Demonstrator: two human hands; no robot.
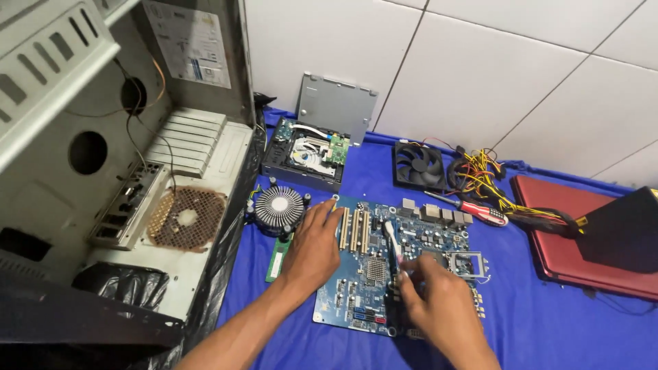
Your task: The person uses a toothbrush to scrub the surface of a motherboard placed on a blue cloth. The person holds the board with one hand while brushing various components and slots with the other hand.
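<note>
A blue motherboard (pixel 384 270) lies flat on a blue cloth (pixel 548 315). My left hand (pixel 314 247) rests palm-down on the board's left edge, fingers spread over the cream expansion slots (pixel 355 229). My right hand (pixel 439 305) is at the board's lower middle, fingertips pinched near a small part beside the metal processor socket (pixel 460 264). What the fingers grip is too small to make out.
An open grey computer case (pixel 137 171) fills the left. A round finned cooler (pixel 277 207) and a green memory stick (pixel 277 259) lie left of the board. Behind are an opened optical drive (pixel 306 156), black fan (pixel 418 166), red-handled screwdriver (pixel 480 211), cable bundle (pixel 483 175) and red laptop (pixel 582 240).
</note>
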